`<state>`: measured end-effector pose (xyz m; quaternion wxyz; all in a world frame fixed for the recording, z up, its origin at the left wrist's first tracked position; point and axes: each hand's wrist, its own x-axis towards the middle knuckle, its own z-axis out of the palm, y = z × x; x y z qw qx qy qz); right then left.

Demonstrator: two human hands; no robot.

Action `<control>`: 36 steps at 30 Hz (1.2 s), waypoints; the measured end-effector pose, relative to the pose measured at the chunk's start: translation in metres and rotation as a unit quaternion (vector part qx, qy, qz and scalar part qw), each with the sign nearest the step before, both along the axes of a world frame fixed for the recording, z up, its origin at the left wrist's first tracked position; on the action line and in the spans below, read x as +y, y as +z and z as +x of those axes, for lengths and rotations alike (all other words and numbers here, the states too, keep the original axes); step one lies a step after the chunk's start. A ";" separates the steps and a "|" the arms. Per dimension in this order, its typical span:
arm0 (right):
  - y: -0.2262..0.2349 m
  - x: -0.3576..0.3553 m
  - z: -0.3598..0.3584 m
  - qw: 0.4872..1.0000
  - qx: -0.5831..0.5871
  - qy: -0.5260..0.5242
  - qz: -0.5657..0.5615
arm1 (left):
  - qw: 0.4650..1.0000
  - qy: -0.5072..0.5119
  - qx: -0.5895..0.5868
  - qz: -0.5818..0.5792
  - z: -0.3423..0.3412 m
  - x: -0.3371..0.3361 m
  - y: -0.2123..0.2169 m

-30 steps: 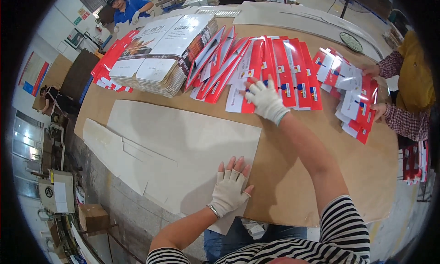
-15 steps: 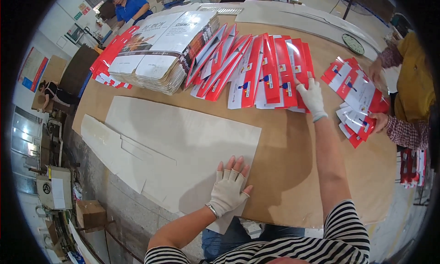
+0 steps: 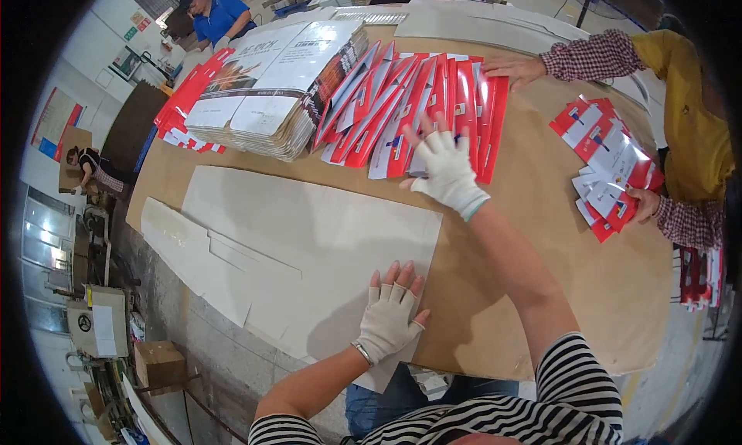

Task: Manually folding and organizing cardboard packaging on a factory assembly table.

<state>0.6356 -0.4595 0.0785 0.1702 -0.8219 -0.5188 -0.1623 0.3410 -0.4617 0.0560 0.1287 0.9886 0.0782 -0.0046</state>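
The right hand (image 3: 447, 168) has shifted left along the red-and-white packets (image 3: 421, 97), upper centre of the frame; grip spread. A co-worker's hand (image 3: 516, 71) now meets their right end. The row is narrower, probably better aligned. Left hand (image 3: 388, 321): spread on pale board (image 3: 286, 228).

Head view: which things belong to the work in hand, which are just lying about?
In the work, it seems:
row of red-and-white folded cards, right hand at its near edge
pale sheet, under the left hand
loose red-and-white pile, at a co-worker's hand

Lying about, apparently:
white printed stack
cardboard box, lower left
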 end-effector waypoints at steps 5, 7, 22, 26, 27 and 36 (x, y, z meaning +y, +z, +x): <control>-0.029 0.016 0.026 0.997 -0.007 -0.021 -0.079 | 1.000 -0.012 0.000 -0.001 0.013 -0.006 -0.002; -0.020 0.027 0.004 0.998 -0.015 -0.002 -0.057 | 1.000 -0.001 -0.018 -0.001 0.005 -0.003 -0.004; -0.027 -0.171 -0.288 0.934 0.108 0.341 -0.020 | 0.992 0.020 -0.128 -0.014 -0.013 -0.004 -0.013; -0.043 -0.167 -0.297 0.938 0.094 0.326 -0.068 | 0.984 0.013 -0.167 -0.055 -0.018 0.004 -0.023; -0.043 -0.165 -0.296 0.942 0.101 0.314 -0.069 | 0.976 0.013 -0.172 -0.129 -0.016 0.010 -0.023; -0.001 -0.155 -0.286 0.948 0.195 0.251 0.005 | 0.752 0.179 0.049 -0.632 -0.111 0.085 0.058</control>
